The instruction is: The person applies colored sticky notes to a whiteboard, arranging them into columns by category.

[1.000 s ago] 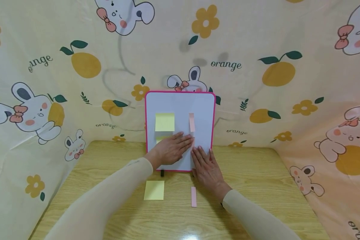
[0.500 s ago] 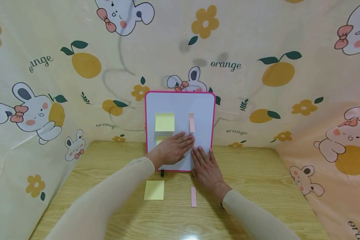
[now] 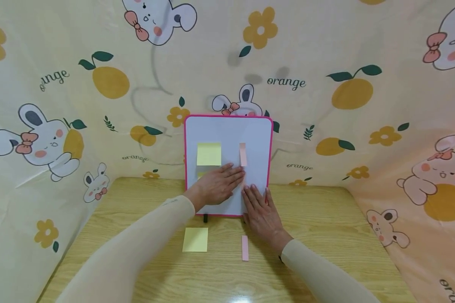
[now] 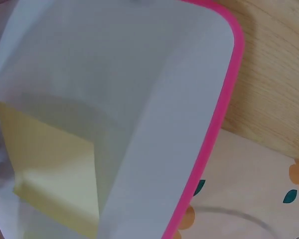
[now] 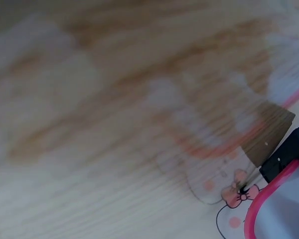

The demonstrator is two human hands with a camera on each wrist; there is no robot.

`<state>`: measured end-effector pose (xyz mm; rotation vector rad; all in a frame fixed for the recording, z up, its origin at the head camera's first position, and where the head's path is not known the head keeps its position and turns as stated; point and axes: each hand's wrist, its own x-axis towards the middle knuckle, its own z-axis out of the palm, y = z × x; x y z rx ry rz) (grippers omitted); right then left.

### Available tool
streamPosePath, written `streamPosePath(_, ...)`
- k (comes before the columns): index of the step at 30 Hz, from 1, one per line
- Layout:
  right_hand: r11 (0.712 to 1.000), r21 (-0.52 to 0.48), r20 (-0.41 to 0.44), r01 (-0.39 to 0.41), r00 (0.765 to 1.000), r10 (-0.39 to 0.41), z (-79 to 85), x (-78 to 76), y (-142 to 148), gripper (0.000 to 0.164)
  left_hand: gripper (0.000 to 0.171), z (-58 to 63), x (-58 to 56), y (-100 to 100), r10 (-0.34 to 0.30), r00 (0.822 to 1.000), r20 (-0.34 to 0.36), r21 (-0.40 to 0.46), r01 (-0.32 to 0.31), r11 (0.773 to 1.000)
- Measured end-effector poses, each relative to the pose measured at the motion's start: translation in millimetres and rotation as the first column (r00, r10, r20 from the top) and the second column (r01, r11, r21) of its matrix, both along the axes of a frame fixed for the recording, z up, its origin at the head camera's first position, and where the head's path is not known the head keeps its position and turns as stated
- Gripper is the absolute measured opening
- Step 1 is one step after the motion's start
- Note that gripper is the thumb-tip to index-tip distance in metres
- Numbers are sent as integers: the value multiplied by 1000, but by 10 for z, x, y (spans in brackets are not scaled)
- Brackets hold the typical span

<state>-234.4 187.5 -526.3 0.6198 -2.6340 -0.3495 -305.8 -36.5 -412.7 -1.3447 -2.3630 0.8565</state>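
A white board [image 3: 227, 129] with a pink rim stands upright on the table. My left hand [image 3: 218, 185] lies with straight fingers on its middle, fingertips at a pink paper strip [image 3: 244, 181] that they partly cover. With fingers extended, my right hand [image 3: 263, 214] rests against the board's lower right part. Above them, a yellow sticky note [image 3: 209, 154] and another pink strip [image 3: 243, 154] are stuck on the board. A lower yellow note [image 3: 200, 174] is mostly hidden by my left hand. The left wrist view shows a yellow note [image 4: 55, 169] on the board.
On the wooden table [image 3: 307, 261] in front of the board lie a yellow note [image 3: 195, 240] and a pink strip [image 3: 244, 248]. A black foot [image 3: 205, 218] sticks out under the board. Patterned cloth [image 3: 227, 54] encloses the back and sides.
My left hand shifts very slightly on the board around the lower pink strip. The right hand stays where it was, and the papers have not moved.
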Motion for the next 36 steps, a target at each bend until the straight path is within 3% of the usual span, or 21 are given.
streamPosePath(10,1000,-3,25,18,1000,-18,-11,-13,3,77,66,-158,58,-48,-15,1000,-26,10,16,1000)
streamPosePath(18,1000,7,17,23,1000,-23,-13,-10,6,76,62,-262,96,-68,-60,998,-26,104,63,993)
streamPosePath(26,1000,4,1,4,1000,-4,-20,-3,17,76,65,-369,181,-43,-21,999,-42,79,24,997)
streamPosePath(31,1000,-23,-6,-2,1000,1,-44,6,36,73,66,-483,248,-39,-16,999,-28,131,19,991)
streamPosePath(36,1000,-25,-35,-7,999,6,-69,39,70,70,66,-579,395,-50,25,1000,8,203,-27,979)
